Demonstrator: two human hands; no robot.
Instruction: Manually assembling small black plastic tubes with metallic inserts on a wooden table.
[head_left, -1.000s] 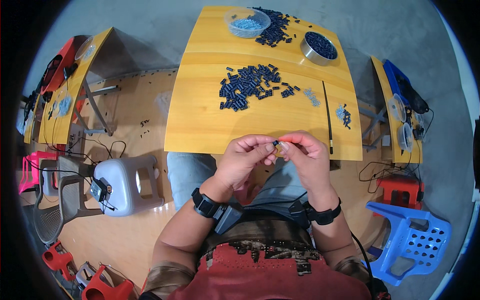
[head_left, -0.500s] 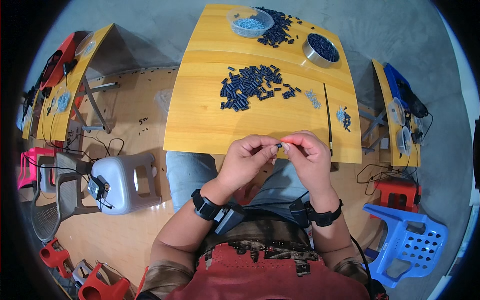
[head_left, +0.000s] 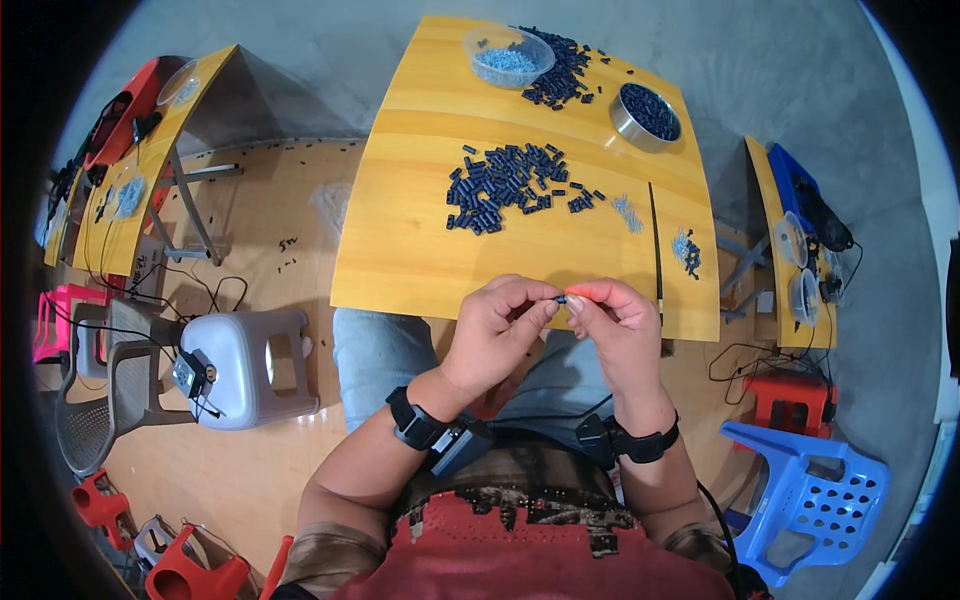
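Above the near edge of the yellow table, my two hands meet fingertip to fingertip. A tiny dark cylindrical piece is pinched between them. My left hand grips one end with thumb and forefinger, and my right hand grips the other; the fingers cover most of it. Beyond them lies a loose pile of short dark cylindrical pieces. Small silvery pins are scattered to its right. Farther right are more silvery pins with small black bits beside them.
A thin dark stick lies lengthwise on the right. At the back are a clear tub of pale blue bits, a heap of dark pieces and a metal bowl. A grey stool and a blue chair flank me.
The table sits slightly lower in the picture. Both hands keep pinching the small dark piece, with only slight finger movement.
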